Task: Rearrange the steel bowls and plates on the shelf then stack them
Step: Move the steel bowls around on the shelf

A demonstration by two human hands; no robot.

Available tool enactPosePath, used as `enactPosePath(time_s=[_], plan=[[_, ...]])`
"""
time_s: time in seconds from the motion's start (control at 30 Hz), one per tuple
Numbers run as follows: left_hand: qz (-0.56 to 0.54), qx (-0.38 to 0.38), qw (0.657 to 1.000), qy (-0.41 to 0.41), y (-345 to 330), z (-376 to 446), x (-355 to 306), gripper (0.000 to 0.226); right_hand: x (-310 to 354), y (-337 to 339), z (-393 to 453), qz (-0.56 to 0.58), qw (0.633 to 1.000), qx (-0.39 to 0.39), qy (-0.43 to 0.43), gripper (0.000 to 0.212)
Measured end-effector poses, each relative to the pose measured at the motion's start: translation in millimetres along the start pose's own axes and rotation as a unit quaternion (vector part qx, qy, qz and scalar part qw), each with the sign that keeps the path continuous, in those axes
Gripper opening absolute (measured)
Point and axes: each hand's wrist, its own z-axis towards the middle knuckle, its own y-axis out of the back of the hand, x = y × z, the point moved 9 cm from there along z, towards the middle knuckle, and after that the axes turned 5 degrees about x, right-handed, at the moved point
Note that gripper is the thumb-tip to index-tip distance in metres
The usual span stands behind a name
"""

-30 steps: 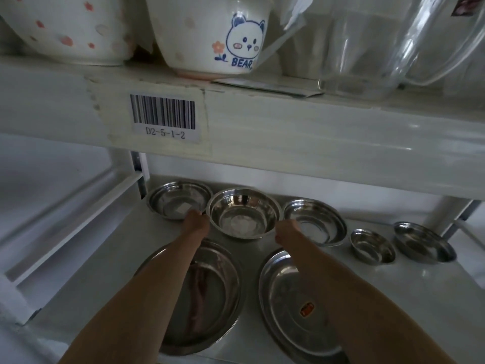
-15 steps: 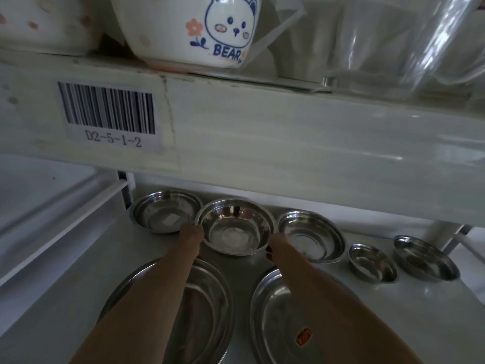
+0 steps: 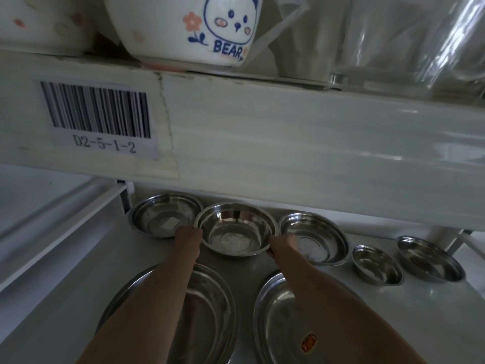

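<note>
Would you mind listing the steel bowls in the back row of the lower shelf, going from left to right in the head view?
Wide shallow bowl → deeper bowl, gripped at its rim by the left hand and the right hand → shallow bowl → smallest bowl → far-right bowl.

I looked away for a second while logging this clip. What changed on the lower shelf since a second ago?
Little: both hands, left hand and right hand, keep gripping the middle steel bowl by its rim; it appears slightly raised. The camera moved closer. The other bowls and the two plates stayed put.
</note>
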Motion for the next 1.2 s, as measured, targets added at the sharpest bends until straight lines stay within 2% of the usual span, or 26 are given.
enactPosePath(time_s=[0.1, 0.23, 0.33, 0.43, 0.53, 0.67, 0.77, 0.93, 1.07, 1.2], plan=[[-0.032, 0.011, 0.999, 0.005, 1.1, -7.0, -2.4, 0.028, 6.6, 5.8, -9.8, -0.016, 1.0, -0.018, 0.007, 0.002], [-0.078, 0.017, 0.997, -0.003, 7.4, -15.0, -9.0, 0.028, 13.6, 6.8, -7.5, -0.003, 1.0, -0.021, 0.018, 0.015], [-0.1, 0.013, 0.995, -0.005, 14.4, -31.0, -17.3, 0.005, 16.2, 4.7, -1.9, -0.024, 0.999, -0.019, 0.025, 0.021], [-0.111, 0.009, 0.994, -0.019, 22.8, -39.8, -28.2, 0.02, 15.0, 7.6, 10.7, -0.016, 0.998, -0.047, 0.033, 0.028], [-0.115, 0.017, 0.993, -0.033, 31.3, -50.7, -40.2, 0.023, 24.8, 7.4, 4.5, -0.012, 0.998, -0.049, 0.039, 0.029], [-0.138, 0.004, 0.989, -0.049, 49.3, -79.1, -53.1, 0.005, 48.6, 13.0, -40.6, 0.013, 0.998, -0.037, 0.047, 0.021], [-0.18, -0.013, 0.981, -0.068, 69.6, -105.1, -57.6, 0.014, 61.9, 15.3, -79.3, 0.04, 0.997, -0.013, 0.065, 0.007], [-0.147, -0.049, 0.984, -0.086, 105.5, -140.6, -50.8, 0.014, 64.0, 12.6, -118.7, 0.067, 0.993, 0.022, 0.093, 0.023], [-0.143, -0.074, 0.982, -0.1, 134.2, -161.8, -36.3, 0.006, 54.0, 6.3, -144.0, 0.059, 0.991, 0.052, 0.104, 0.025], [-0.213, -0.069, 0.971, -0.085, 152.4, -184.6, -9.0, 0.013, 42.2, 1.5, -168.5, 0.048, 0.989, 0.081, 0.117, 0.008]])
